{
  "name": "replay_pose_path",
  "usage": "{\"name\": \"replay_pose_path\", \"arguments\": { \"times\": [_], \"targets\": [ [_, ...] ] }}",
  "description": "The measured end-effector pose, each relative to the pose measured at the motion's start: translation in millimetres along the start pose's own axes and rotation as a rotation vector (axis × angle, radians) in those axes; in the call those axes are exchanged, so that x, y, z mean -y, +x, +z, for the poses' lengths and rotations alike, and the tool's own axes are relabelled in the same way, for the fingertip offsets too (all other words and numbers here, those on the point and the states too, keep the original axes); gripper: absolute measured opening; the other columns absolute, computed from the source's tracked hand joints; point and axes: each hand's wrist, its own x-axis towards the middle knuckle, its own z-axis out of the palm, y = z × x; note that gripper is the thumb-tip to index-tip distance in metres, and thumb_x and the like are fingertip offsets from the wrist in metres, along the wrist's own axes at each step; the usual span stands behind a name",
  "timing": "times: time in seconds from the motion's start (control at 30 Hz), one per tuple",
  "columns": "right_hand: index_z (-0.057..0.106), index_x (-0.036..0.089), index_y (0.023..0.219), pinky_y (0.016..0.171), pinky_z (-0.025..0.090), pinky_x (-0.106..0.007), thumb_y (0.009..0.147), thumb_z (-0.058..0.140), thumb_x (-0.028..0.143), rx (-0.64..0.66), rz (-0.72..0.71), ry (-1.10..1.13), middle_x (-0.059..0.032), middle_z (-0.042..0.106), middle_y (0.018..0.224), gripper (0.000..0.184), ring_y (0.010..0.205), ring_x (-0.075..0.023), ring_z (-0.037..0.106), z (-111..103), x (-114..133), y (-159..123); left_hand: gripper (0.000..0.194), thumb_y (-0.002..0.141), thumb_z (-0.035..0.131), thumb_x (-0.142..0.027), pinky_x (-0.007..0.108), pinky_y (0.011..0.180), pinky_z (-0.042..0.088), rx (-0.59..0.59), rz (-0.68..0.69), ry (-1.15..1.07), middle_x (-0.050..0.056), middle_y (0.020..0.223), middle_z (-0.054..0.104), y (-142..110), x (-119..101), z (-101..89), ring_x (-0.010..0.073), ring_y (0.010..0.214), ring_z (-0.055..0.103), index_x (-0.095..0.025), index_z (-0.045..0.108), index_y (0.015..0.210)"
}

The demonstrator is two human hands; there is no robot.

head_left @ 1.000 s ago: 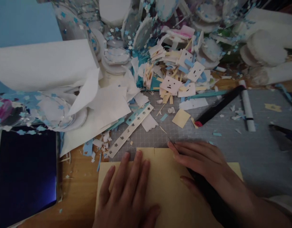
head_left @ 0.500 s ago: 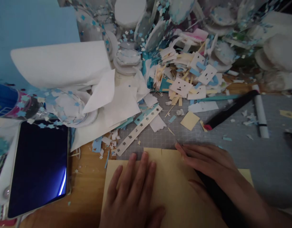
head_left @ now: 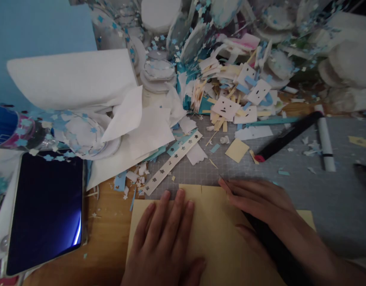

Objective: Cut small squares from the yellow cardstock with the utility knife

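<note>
A sheet of pale yellow paper (head_left: 214,234) lies in front of me, with a short slit in its top edge. My left hand (head_left: 167,238) rests flat on its left part, fingers spread and holding nothing. My right hand (head_left: 278,214) is closed around a black-handled craft knife (head_left: 269,242). The thin blade points up and left, its tip near the paper's top edge and right of the slit. Fingers cover much of the knife and part of the sheet.
A grey cutting mat (head_left: 320,190) carries scraps, a yellow square (head_left: 237,150), a black pen (head_left: 290,137) and a white marker (head_left: 325,139). Beyond lie paper figures (head_left: 226,108) and star-strung tubs. To the left are white sheets (head_left: 75,79) and a tablet (head_left: 45,210).
The view has shifted very slightly. Both hands, the knife and the yellow paper keep their places relative to one another.
</note>
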Motion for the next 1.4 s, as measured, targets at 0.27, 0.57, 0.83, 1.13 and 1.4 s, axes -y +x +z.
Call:
{"name": "replay_pose_path", "arguments": {
  "times": [0.27, 0.57, 0.83, 1.13, 1.4],
  "targets": [
    [0.051, 0.02, 0.121, 0.1, 0.039, -0.039, 0.087, 0.054, 0.017, -0.006, -0.006, -0.025, -0.0082, 0.059, 0.129, 0.034, 0.12, -0.0214, 0.051, -1.3, 0.9, 1.9, 0.065, 0.086, 0.054, -0.047, 0.041, 0.113, 0.016, 0.003, 0.021, -0.024, 0.014, 0.145, 0.043, -2.1, -1.2, -0.8, 0.0341, 0.133, 0.033, -0.008, 0.047, 0.137],
    [0.051, 0.021, 0.121, 0.097, 0.044, -0.042, 0.086, 0.057, 0.018, -0.018, 0.027, -0.005, -0.0079, 0.061, 0.128, 0.036, 0.117, -0.0234, 0.056, 0.3, -0.6, -1.5, 0.043, 0.093, 0.049, -0.034, 0.03, 0.107, 0.033, -0.116, 0.035, -0.065, 0.01, 0.131, 0.059, -5.0, -7.8, -0.5, 0.0221, 0.125, 0.048, -0.008, 0.057, 0.125],
    [0.05, 0.025, 0.123, 0.09, 0.049, -0.043, 0.086, 0.055, 0.019, -0.055, 0.009, -0.028, -0.0076, 0.064, 0.123, 0.038, 0.11, -0.024, 0.06, 0.0, -0.3, 2.7, 0.042, 0.091, 0.054, -0.029, 0.044, 0.106, 0.037, -0.11, 0.069, -0.005, 0.01, 0.139, 0.051, -13.2, -16.4, 8.7, 0.0363, 0.132, 0.039, -0.015, 0.055, 0.13],
    [0.052, 0.024, 0.125, 0.092, 0.05, -0.041, 0.088, 0.054, 0.026, -0.057, 0.082, 0.045, -0.0063, 0.063, 0.124, 0.037, 0.111, -0.0246, 0.059, -1.4, -1.1, 1.8, 0.034, 0.092, 0.05, -0.024, 0.042, 0.103, 0.04, -0.149, 0.056, -0.048, 0.01, 0.132, 0.058, -7.9, -16.4, 3.7, 0.0322, 0.128, 0.046, -0.013, 0.06, 0.123],
    [0.051, 0.025, 0.125, 0.086, 0.056, -0.038, 0.088, 0.055, 0.024, -0.104, 0.083, 0.078, -0.0063, 0.066, 0.115, 0.037, 0.108, -0.0235, 0.062, -4.8, 0.3, 1.8, 0.038, 0.094, 0.046, -0.029, 0.041, 0.104, 0.038, -0.107, 0.035, -0.019, 0.01, 0.139, 0.052, -9.8, -19.9, -1.7, 0.0295, 0.131, 0.042, -0.013, 0.055, 0.128]
  ]
}}
